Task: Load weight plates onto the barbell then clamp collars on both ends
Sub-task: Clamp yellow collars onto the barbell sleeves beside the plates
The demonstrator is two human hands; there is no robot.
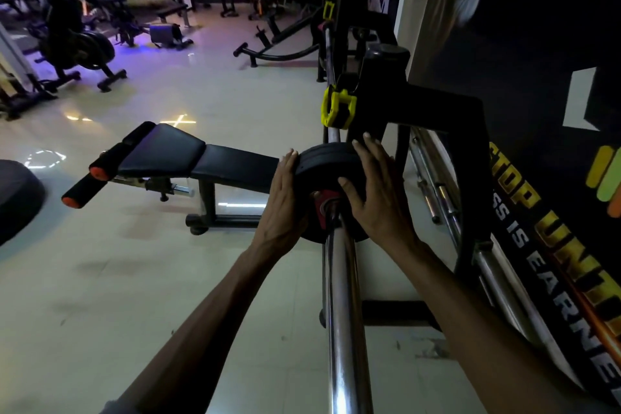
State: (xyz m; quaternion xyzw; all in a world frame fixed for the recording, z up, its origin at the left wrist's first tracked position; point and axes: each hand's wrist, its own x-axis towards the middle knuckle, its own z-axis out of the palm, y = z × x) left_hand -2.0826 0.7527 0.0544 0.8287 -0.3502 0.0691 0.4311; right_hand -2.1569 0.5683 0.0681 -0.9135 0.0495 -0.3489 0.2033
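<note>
A chrome barbell (pixel 342 312) runs from the bottom of the view away toward a black rack (pixel 437 111). A small black weight plate (pixel 324 161) with a red hub sits on the near sleeve. My left hand (pixel 285 202) presses flat on the plate's left edge. My right hand (pixel 376 191) lies on its right face with the fingers spread and nearly straight. A yellow collar (pixel 336 107) is on the bar just beyond the plate, beside the rack's hook. A second yellow collar (pixel 327 10) shows far down the bar.
A black bench (pixel 188 158) with orange-tipped foam rollers stands to the left of the bar. Spare bars (pixel 433 185) lean behind the rack on the right, in front of a dark wall banner (pixel 537 245). Other gym machines (pixel 77 44) stand across the tiled floor.
</note>
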